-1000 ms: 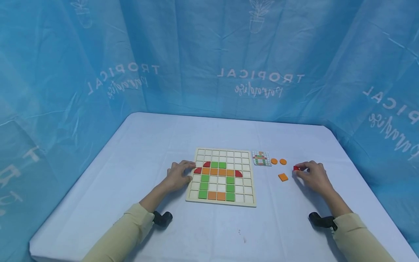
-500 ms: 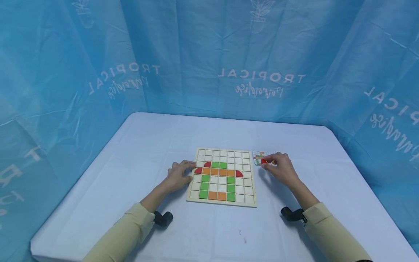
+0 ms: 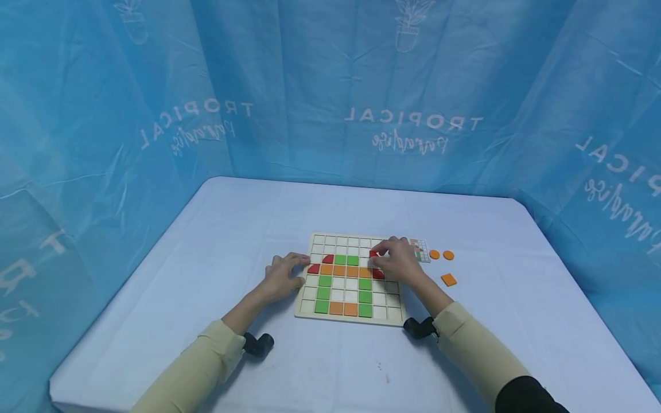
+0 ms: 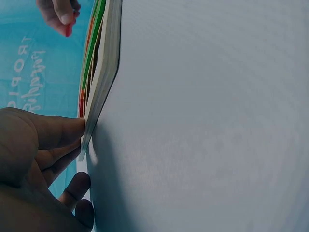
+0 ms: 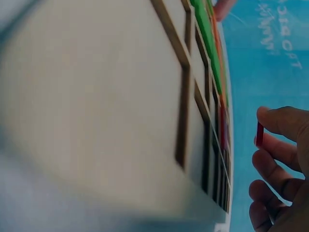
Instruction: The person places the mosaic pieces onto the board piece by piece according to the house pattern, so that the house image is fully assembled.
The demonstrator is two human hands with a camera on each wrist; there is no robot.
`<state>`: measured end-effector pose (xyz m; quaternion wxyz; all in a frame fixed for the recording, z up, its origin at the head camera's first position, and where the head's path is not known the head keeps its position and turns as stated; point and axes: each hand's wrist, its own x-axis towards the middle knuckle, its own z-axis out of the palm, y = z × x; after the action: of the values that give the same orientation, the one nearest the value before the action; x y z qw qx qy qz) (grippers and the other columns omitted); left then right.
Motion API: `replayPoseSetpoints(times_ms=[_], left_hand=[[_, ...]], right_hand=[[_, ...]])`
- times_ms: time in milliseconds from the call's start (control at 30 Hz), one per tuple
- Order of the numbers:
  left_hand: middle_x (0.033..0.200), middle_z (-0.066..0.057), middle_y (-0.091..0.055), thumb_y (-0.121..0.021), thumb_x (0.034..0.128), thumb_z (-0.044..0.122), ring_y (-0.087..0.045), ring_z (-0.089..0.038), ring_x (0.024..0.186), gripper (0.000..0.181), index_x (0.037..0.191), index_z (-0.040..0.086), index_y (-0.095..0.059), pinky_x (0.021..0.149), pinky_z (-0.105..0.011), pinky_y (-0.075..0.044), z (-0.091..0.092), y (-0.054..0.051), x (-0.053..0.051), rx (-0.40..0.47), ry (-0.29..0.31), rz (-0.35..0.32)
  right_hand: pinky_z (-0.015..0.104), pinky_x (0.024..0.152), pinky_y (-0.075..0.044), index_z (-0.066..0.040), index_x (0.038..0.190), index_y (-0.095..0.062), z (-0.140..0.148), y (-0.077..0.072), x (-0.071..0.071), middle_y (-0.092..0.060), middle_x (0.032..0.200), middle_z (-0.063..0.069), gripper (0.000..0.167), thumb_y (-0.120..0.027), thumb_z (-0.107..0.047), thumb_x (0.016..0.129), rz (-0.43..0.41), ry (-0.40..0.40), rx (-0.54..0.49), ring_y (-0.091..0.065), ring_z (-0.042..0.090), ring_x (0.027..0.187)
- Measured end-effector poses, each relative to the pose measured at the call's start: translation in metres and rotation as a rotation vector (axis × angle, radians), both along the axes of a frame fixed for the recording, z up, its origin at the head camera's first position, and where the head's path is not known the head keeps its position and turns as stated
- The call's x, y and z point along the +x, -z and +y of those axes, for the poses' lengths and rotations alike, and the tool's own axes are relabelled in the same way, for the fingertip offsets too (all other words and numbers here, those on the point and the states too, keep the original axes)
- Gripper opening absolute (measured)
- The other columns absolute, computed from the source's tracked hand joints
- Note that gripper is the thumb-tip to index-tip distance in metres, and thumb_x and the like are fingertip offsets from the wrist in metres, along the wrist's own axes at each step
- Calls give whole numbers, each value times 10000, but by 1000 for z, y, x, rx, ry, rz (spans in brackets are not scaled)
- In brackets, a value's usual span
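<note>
A wooden grid board [image 3: 304, 308] lies on the table with green, orange and red tiles set in its squares. My left hand [image 3: 281, 277] touches the board's left edge, thumb and index finger spread apart along it. In the left wrist view the fingertips [image 4: 77, 130] meet the board's side. Above the board's right part, my right hand [image 3: 399, 261] pinches a small red tile [image 5: 260, 134] between thumb and finger. That tile is held off the board in the right wrist view. A red quarter-round tile [image 3: 378, 274] sits just below this hand, partly covered.
A pattern card [image 3: 422, 250], partly hidden by the right hand, lies beside the board. Two orange round tiles [image 3: 448, 255] and one orange square tile [image 3: 448, 280] lie to its right. A blue curtain [image 3: 330, 103] stands behind the white table [image 3: 258, 206].
My right hand has carried the red tile leftward from the table's right side, past the card, to over the board. The left hand has stayed at the board's edge.
</note>
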<state>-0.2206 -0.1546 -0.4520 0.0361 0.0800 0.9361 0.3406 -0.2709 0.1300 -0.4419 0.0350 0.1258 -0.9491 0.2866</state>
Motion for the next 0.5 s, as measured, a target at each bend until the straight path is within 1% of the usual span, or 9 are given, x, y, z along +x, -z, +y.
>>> replayPoseSetpoints(times_ms=[200,333,500], left_hand=[[1378,-45,-504,-681,833,62,-389,-248,1041,463,1289,76,-600,864,-459,-281,0,-1,-1,-4,5,7],[1378,-40,-505,-682,835,66,-389,-244,1040,463,1290,82,-599,864,-456,-281,0,1,-2,-14,3,9],[1378,-39,-503,-682,835,72,-387,-243,1041,466,1292,88,-596,863,-453,-282,-1,3,-2,-20,7,2]], right_hand=[[425,769,-371,-86,995,-746,-10,4,-3,-602,890,23,247,-758,-257,818,15,-71,35,-474,232,894],[405,760,-381,-91,989,-744,-12,4,-4,-597,882,8,239,-753,-262,823,14,-88,60,-478,217,888],[374,737,-393,-83,1029,-740,-14,2,-5,-608,886,16,276,-752,-271,828,17,-107,109,-487,205,851]])
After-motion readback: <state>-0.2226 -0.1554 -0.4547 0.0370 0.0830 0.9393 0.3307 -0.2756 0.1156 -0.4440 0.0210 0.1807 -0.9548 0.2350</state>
